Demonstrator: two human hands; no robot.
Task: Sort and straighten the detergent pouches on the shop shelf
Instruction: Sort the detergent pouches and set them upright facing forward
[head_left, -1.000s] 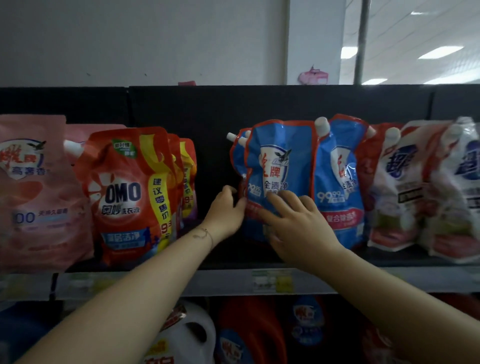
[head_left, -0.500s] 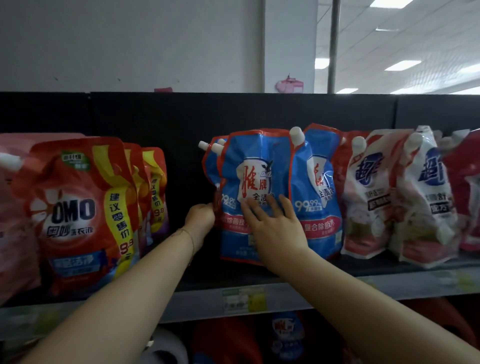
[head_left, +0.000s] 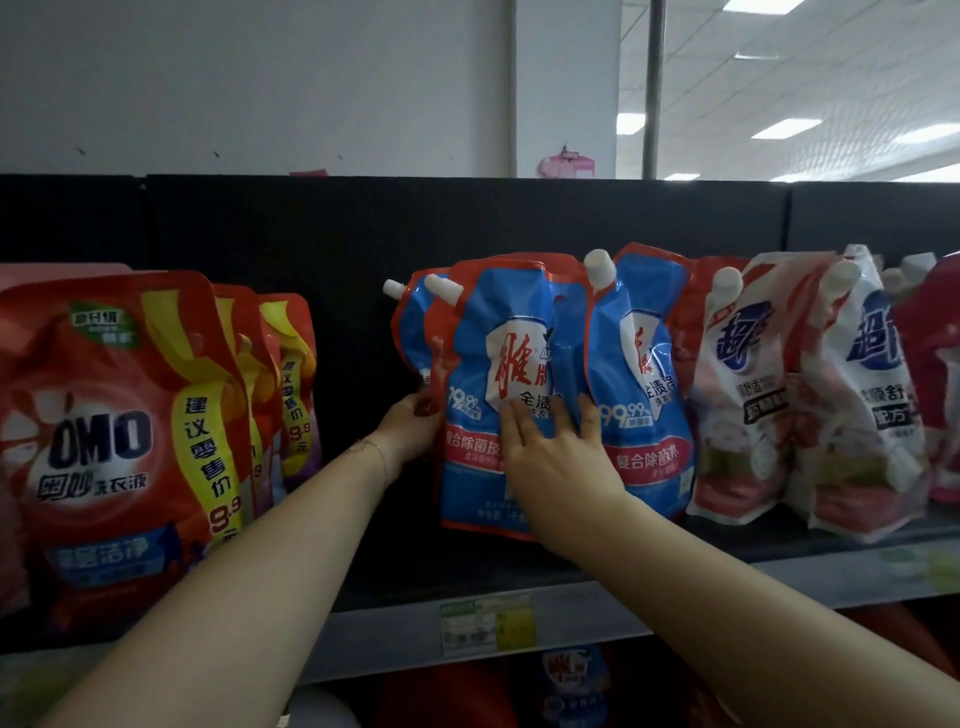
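Blue detergent pouches with red trim and white spouts stand in a row at the middle of the shelf (head_left: 395, 618). The front blue pouch (head_left: 493, 343) leans slightly. My left hand (head_left: 410, 431) grips its left edge, fingers curled behind it. My right hand (head_left: 550, 452) lies flat on its front with straight, spread fingers, which also reach the second blue pouch (head_left: 644, 374) beside it. Further blue pouches stand behind, mostly hidden.
Red OMO pouches (head_left: 104, 431) stand at the left, with a dark gap between them and the blue row. White and red pouches (head_left: 753, 384) crowd the right. A price tag (head_left: 485, 626) sits on the shelf's front rail. Bottles show on the shelf below.
My right hand has slid up the front blue pouch, and my left hand has closed on that pouch's left edge. The view has swung left and down a little.
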